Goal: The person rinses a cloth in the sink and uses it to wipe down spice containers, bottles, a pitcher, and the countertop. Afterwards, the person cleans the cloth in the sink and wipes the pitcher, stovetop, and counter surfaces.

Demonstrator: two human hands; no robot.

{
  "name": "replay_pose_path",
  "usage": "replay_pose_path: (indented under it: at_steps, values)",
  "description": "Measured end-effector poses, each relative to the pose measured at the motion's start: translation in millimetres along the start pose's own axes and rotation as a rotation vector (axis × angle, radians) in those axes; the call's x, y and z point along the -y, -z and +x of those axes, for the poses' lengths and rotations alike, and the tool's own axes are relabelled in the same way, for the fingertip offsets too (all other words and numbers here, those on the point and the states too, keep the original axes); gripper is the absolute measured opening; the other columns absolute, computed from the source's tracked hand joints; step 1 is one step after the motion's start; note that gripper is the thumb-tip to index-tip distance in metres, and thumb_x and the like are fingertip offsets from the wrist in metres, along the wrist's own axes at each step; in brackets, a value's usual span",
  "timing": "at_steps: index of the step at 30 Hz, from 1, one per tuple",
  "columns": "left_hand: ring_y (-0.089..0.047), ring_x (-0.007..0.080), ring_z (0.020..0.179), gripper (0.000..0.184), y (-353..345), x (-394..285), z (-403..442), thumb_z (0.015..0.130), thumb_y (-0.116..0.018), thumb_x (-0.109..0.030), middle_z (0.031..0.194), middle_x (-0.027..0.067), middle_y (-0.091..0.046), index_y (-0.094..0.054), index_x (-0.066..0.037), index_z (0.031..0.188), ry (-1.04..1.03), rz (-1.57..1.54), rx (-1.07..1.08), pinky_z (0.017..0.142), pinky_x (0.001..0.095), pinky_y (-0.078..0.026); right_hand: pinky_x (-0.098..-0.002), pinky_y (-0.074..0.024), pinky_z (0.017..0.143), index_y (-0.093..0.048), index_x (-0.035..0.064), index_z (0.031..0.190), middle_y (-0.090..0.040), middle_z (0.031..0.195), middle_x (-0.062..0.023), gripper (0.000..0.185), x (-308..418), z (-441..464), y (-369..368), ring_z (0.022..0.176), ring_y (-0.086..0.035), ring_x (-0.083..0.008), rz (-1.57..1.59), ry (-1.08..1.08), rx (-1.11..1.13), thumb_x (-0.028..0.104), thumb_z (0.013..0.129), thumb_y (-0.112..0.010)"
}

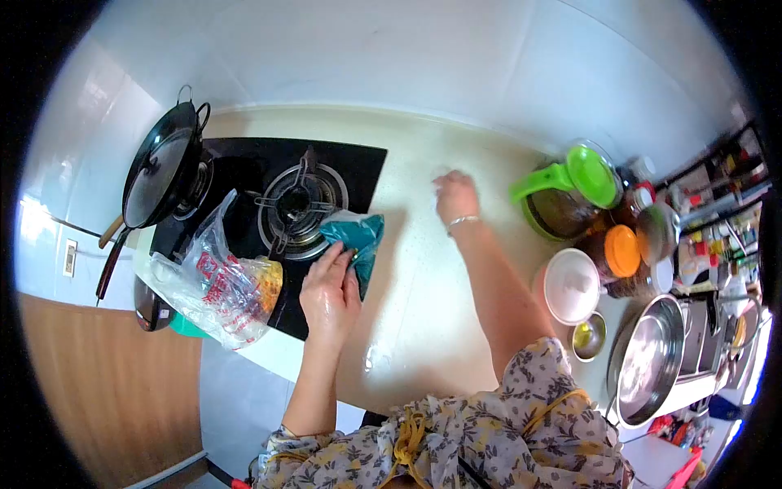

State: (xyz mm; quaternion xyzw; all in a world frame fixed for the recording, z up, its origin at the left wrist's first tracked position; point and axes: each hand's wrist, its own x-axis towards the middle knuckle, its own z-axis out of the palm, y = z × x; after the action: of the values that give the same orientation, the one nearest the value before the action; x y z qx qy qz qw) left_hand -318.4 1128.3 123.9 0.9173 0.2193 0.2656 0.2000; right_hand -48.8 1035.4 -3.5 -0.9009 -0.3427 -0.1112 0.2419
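Observation:
My left hand [332, 295] is at the right edge of the black gas stove, its fingers on a teal and white packet [358, 238]. The packet lies partly over the stove edge, close to the round burner [301, 210]. Over the pale countertop [407, 326], my right hand [456, 197] has its fingers drawn together; a little white shows at the fingertips, too blurred to identify. A bracelet circles my right wrist. Beside my left hand, a clear plastic bag with red print [216, 281] rests on the stove's front edge.
A black wok [163, 167] stands tilted on the left burner. To the right are a green-lidded jug [562, 196], an orange-lidded jar [621, 251], a white-lidded container [570, 287], a small metal bowl [588, 336] and a large steel basin [649, 363].

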Motion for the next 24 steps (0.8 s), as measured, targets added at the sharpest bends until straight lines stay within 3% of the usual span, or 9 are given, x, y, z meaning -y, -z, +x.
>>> replay_pose_path:
  at_steps: [4,7,14,16,19,23,24]
  values:
    - [-0.060,0.0339,0.103,0.025,6,-24,6,0.081,-0.058,-0.006,0.115,0.0176,-0.062,-0.066,0.000,0.104,-0.064,-0.068,-0.019,0.089,0.0382,-0.048,-0.0375,-0.0468,0.088,-0.071,0.0156,0.090,-0.064,0.095,-0.0066,0.024,31,-87,29,0.095,-0.057,-0.0285,0.067,0.092,0.085,0.004,0.071,-0.061]
    - [-0.060,0.0337,0.103,0.025,5,-49,10,0.082,-0.058,-0.007,0.115,0.0174,-0.062,-0.065,0.000,0.104,-0.118,-0.084,-0.013,0.089,0.0379,-0.048,-0.0364,-0.0476,0.086,-0.070,0.0153,0.087,-0.065,0.092,-0.0036,0.026,49,-155,52,0.094,-0.058,-0.0263,0.158,0.209,0.025,0.003,0.065,-0.061]
    - [-0.061,0.0337,0.101,0.024,-10,-156,37,0.083,-0.059,-0.012,0.116,0.0159,-0.062,-0.066,-0.002,0.103,-0.303,-0.281,0.143,0.087,0.0380,-0.048,-0.0345,-0.0503,0.080,-0.067,0.0149,0.096,-0.062,0.096,-0.0025,0.031,61,-268,119,0.091,-0.058,-0.0262,0.390,0.205,0.082,0.004,0.068,-0.061]
    - [-0.061,0.0344,0.101,0.024,-17,-193,49,0.083,-0.059,-0.013,0.116,0.0154,-0.062,-0.067,-0.002,0.102,-0.414,-0.300,0.128,0.086,0.0383,-0.048,-0.0350,-0.0468,0.089,-0.067,0.0142,0.100,-0.063,0.102,-0.0046,0.026,57,-288,144,0.096,-0.058,-0.0259,0.448,0.165,0.207,0.011,0.076,-0.062]
    - [-0.061,0.0341,0.100,0.024,-26,-248,62,0.083,-0.058,-0.015,0.117,0.0139,-0.062,-0.067,-0.003,0.102,-0.496,-0.316,0.134,0.085,0.0384,-0.048,-0.0353,-0.0467,0.089,-0.065,0.0149,0.105,-0.062,0.104,-0.0051,0.028,35,-314,162,0.097,-0.058,-0.0255,0.428,0.132,0.261,0.015,0.077,-0.064]
    - [-0.061,0.0333,0.097,0.025,-51,-302,85,0.085,-0.057,-0.020,0.118,0.0113,-0.062,-0.068,-0.005,0.102,-0.572,-0.250,0.061,0.083,0.0385,-0.049,-0.0368,-0.0469,0.089,-0.065,0.0144,0.104,-0.061,0.102,-0.0063,0.029,5,-339,191,0.096,-0.058,-0.0259,0.424,0.065,0.146,0.015,0.075,-0.065]
    - [-0.061,0.0332,0.100,0.027,-57,-315,89,0.086,-0.057,-0.022,0.118,0.0129,-0.061,-0.067,-0.004,0.103,-0.534,-0.174,0.081,0.085,0.0395,-0.049,-0.0360,-0.0495,0.083,-0.065,0.0141,0.100,-0.061,0.099,-0.0053,0.028,-4,-344,196,0.091,-0.059,-0.0262,0.391,0.032,0.090,0.014,0.072,-0.066]
